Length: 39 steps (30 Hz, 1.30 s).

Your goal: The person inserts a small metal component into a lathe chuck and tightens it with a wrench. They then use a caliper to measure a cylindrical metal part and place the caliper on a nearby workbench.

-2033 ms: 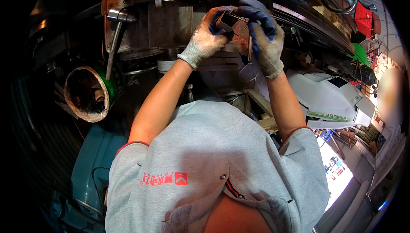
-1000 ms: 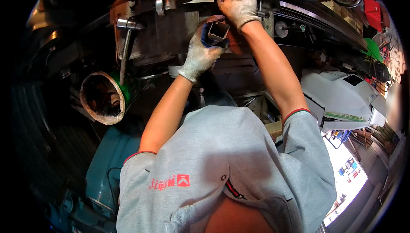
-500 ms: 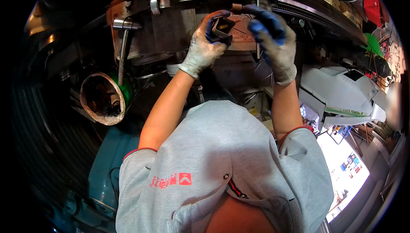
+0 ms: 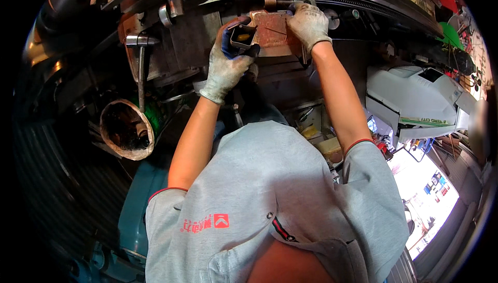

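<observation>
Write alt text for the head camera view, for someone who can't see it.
A person in a grey shirt reaches up into a machine with both gloved hands: the left hand holds a small dark rectangular part against a rusty metal block, and the right hand grips at the block's right edge. A round open-mouthed container sits lower left.

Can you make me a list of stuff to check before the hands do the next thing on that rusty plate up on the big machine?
1. Left hand grips the small dark block: ok.
2. Right hand rests on the rusty plate at its edge: ok.
3. Both gloves on: ok.
4. Block sitting flat on the plate: cannot tell.
5. Right fingers clear of moving parts: cannot tell.
6. Metal handle out of the arms' way: ok.
</observation>
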Tool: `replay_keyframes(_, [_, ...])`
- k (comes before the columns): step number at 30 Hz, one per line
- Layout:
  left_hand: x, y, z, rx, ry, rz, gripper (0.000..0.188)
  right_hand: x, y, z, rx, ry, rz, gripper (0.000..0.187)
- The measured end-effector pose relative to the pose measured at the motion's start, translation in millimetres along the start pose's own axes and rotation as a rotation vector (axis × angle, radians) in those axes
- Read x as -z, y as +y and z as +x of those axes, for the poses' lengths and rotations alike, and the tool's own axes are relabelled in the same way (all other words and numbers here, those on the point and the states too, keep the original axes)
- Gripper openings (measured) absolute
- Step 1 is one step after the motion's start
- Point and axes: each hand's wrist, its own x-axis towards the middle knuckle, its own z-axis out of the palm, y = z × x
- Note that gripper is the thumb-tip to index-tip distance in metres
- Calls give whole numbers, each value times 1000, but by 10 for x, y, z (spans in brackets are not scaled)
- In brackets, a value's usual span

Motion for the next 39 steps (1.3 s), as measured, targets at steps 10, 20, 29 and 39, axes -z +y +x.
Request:
replay_keyframes(10, [-6,70,-30,15,-24,-2,59,7,-70,-390,286,-162,-113,31])
replay_keyframes(20, [-59,153,-46,18,-98,61,57,124,-115,-442,263,-123,17,43])
replay_keyframes(29, [-121,-14,-5,-55,-241,277,57,1425,-420,-842,861,-91,-301,13])
replay_keyframes(39, [-101,242,-122,67,-550,173,64,1555,-944,-1114,754,-180,-476,14])
